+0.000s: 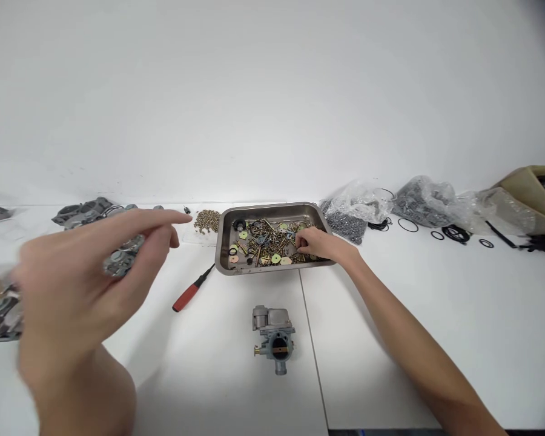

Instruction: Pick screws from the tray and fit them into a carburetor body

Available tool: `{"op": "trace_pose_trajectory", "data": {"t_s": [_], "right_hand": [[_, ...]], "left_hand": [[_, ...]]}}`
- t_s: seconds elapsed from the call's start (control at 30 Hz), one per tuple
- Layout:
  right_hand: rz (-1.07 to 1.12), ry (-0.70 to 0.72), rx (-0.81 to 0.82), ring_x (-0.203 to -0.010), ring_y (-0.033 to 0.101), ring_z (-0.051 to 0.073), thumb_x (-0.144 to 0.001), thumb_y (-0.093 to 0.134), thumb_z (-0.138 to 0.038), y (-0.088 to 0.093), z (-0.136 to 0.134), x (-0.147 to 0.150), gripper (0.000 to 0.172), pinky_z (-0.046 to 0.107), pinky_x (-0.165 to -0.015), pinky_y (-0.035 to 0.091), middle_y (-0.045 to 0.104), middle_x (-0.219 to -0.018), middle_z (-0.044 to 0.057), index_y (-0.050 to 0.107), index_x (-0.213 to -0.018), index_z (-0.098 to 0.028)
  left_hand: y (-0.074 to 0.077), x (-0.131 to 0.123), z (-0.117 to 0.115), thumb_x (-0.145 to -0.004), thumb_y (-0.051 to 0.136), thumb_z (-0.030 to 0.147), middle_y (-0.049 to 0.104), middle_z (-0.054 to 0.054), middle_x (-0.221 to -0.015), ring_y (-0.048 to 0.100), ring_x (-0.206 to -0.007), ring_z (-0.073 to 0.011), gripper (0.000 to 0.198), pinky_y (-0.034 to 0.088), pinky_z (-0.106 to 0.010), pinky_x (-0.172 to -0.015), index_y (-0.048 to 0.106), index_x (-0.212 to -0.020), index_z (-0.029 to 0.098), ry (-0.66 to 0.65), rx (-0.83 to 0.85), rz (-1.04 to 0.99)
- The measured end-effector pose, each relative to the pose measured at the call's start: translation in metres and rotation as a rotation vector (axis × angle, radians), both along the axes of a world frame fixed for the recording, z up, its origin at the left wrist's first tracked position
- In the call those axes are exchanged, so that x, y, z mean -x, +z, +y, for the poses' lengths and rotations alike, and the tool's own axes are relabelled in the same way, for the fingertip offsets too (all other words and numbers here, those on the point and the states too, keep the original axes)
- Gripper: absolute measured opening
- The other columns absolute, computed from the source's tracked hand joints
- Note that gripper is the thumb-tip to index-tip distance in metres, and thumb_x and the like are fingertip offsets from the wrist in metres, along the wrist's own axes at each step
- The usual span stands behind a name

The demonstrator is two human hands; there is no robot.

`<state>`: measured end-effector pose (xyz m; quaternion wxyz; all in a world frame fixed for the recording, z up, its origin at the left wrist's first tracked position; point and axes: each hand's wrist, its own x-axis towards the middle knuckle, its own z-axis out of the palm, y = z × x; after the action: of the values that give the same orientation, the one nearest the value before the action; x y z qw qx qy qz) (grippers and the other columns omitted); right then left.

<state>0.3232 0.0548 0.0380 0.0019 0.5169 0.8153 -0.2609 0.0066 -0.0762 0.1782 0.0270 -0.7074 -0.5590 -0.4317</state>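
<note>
My left hand [91,272] is raised close to the camera on the left, slightly blurred. Its index finger stretches to the right with the thumb below, and nothing shows in it. My right hand [315,242] reaches into the right side of a metal tray [272,212]. Its fingers are curled down among small brass screws, springs and washers [266,242]; whatever they pinch is hidden. On the table in front of the tray rests a grey carburetor [275,339], its round bore facing me. A red-handled screwdriver [188,297] lies left of it, its tip near the tray's corner.
A pile of small brass parts [206,220] sits left of the tray. Plastic bags of dark small parts [345,221], black rubber rings [456,234] and a beige bin [531,194] line the right back. Grey metal parts [82,212] lie at the left, partly behind my left hand.
</note>
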Motion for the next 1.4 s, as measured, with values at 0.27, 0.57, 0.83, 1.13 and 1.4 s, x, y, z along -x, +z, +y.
{"op": "trace_pose_trajectory", "data": {"t_s": [0.27,0.57,0.83,1.13,1.4], "right_hand": [[0.166,-0.043,-0.067,-0.065,0.056,0.017,-0.075,0.058,-0.013,0.003,-0.002,-0.006,0.007,0.03,-0.058,0.04,0.064,-0.078,0.006,0.06,-0.071,-0.018],[0.569,-0.024,-0.126,-0.072,0.059,0.016,-0.079,0.061,-0.026,0.005,-0.048,0.004,0.013,0.032,-0.068,0.05,0.067,-0.079,0.003,0.068,-0.087,-0.019],[0.868,-0.207,-0.331,-0.083,0.062,0.021,-0.088,0.06,-0.039,-0.036,-0.09,0.032,0.018,0.038,-0.077,0.051,0.067,-0.09,0.005,0.061,-0.092,-0.022],[1.025,-0.158,-0.312,-0.069,0.067,0.021,-0.087,0.063,-0.036,-0.064,-0.1,0.054,0.012,0.042,-0.07,0.056,0.065,-0.077,0.002,0.056,-0.088,-0.026],[1.063,-0.126,-0.086,-0.07,0.072,0.02,-0.083,0.069,-0.034,-0.072,-0.098,0.062,0.026,0.035,-0.068,0.057,0.064,-0.073,-0.002,0.049,-0.095,-0.023]], "left_hand": [[-0.134,0.071,0.027,-0.077,0.057,0.064,0.068,-0.004,-0.084,0.057,-0.059,-0.0131,0.051,0.038,-0.022,-0.056,0.068,-0.105,0.023,0.095,0.589,0.216],[-0.194,0.087,-0.002,-0.067,0.076,0.046,0.068,-0.005,-0.085,0.058,-0.076,-0.0142,0.032,0.044,-0.023,-0.067,0.071,-0.081,0.018,0.076,0.497,-0.308],[-0.124,0.083,0.034,-0.061,0.08,0.044,0.065,-0.002,-0.076,0.052,-0.044,-0.0097,0.044,0.038,-0.022,-0.039,0.057,-0.082,0.013,-0.155,0.116,-1.187],[-0.161,0.009,0.052,-0.074,0.07,0.032,0.067,-0.006,-0.081,0.063,-0.058,-0.0126,0.029,0.052,-0.025,-0.052,0.056,-0.091,0.013,-0.49,0.377,-1.512],[-0.179,0.005,0.049,-0.077,0.062,0.027,0.063,-0.005,-0.073,0.061,-0.056,-0.0144,0.019,0.05,-0.027,-0.05,0.056,-0.087,0.012,-0.508,0.447,-1.513]]}}
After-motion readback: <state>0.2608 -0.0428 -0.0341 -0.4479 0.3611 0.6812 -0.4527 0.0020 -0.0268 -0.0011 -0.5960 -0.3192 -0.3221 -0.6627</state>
